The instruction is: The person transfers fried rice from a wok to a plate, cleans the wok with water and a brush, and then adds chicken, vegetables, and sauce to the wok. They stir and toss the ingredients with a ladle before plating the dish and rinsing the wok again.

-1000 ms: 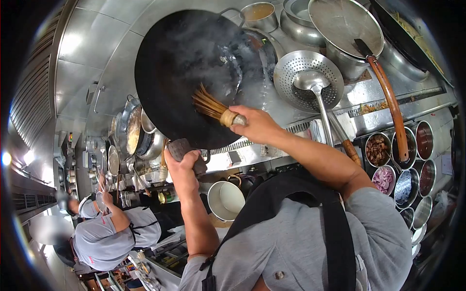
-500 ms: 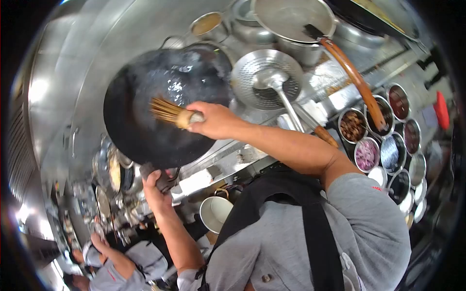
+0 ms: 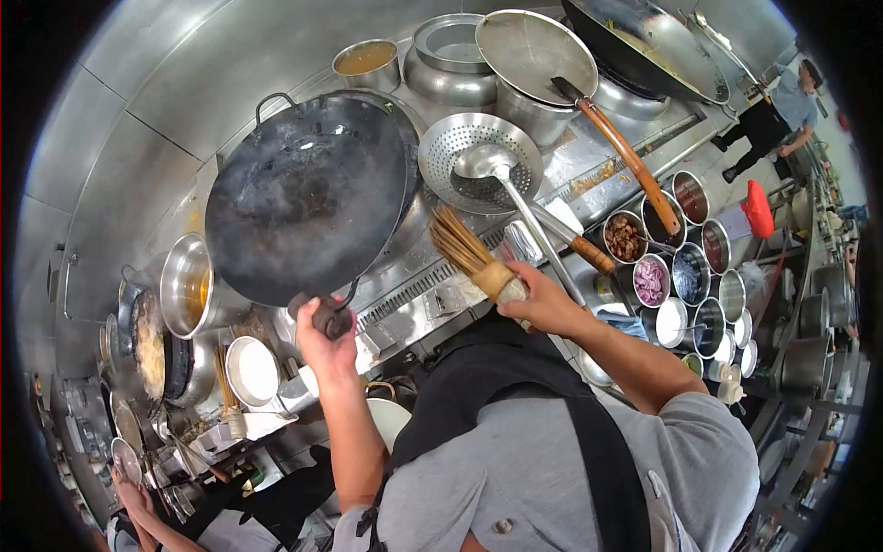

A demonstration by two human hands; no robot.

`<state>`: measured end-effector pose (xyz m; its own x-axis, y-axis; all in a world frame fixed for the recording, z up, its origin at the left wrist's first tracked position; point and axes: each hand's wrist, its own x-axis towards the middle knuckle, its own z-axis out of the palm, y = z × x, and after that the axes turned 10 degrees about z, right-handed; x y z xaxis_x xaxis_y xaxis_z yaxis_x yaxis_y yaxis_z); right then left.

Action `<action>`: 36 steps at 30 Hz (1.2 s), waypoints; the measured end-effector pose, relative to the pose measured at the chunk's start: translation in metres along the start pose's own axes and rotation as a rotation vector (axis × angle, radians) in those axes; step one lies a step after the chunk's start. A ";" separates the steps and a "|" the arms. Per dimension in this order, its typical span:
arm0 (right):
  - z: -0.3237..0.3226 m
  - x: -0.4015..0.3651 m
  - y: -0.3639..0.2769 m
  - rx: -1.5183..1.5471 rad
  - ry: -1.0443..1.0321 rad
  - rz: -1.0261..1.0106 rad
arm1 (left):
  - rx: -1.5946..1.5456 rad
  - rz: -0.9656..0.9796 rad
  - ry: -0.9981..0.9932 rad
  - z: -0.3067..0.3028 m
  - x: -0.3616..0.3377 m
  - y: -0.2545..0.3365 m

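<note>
My left hand point(image 3: 324, 351) is closed around a dark, bunched cloth point(image 3: 322, 316) at the near loop handle of the black wok point(image 3: 308, 198). The wok sits tilted over the stove, its inner face dark and slightly shiny, with light haze above it. Off to the wok's right, my right hand point(image 3: 544, 299) grips a bamboo wok brush point(image 3: 464, 247) by its bound end, bristles pointing up and left. Close beyond the brush lies a perforated strainer point(image 3: 437, 166) with a metal ladle point(image 3: 487, 164) resting in it.
A wood-handled sieve point(image 3: 538, 55) rests on a pot behind. Ingredient tins, including chopped red onion point(image 3: 650, 281), stand at right. A steel bowl point(image 3: 188, 285) and a white-lined pot point(image 3: 251, 371) are at left. A co-worker's arm point(image 3: 138, 506) shows lower left; another person point(image 3: 777, 110) stands far right.
My right hand has drawn the brush out from over the wok, to the right and nearer me. The bright wet glints in the wok have lessened. My left hand still holds the cloth.
</note>
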<state>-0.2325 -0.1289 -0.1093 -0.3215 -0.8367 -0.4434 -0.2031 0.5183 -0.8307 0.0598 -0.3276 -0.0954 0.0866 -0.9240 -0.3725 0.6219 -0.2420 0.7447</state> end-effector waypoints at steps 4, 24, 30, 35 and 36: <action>0.018 -0.014 -0.096 0.178 -0.023 -0.390 | -0.051 -0.067 -0.099 0.010 0.025 -0.019; -0.038 0.378 -0.342 -0.709 0.548 -0.509 | 1.085 0.670 -0.545 0.046 -0.062 0.010; 0.163 0.326 -0.269 -0.784 0.083 -0.536 | 1.542 0.979 -0.742 0.082 -0.022 -0.009; 0.081 0.271 -0.237 -0.806 -0.389 -0.634 | 1.422 0.941 -0.765 0.073 -0.017 0.000; 0.050 0.312 -0.258 -1.097 -0.147 -0.621 | 1.418 0.939 -0.783 0.070 -0.021 -0.002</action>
<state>-0.2345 -0.5325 -0.0502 0.1939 -0.9657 -0.1725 -0.9615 -0.1523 -0.2286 0.0017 -0.3288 -0.0505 -0.6130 -0.6940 0.3777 -0.4722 0.7051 0.5291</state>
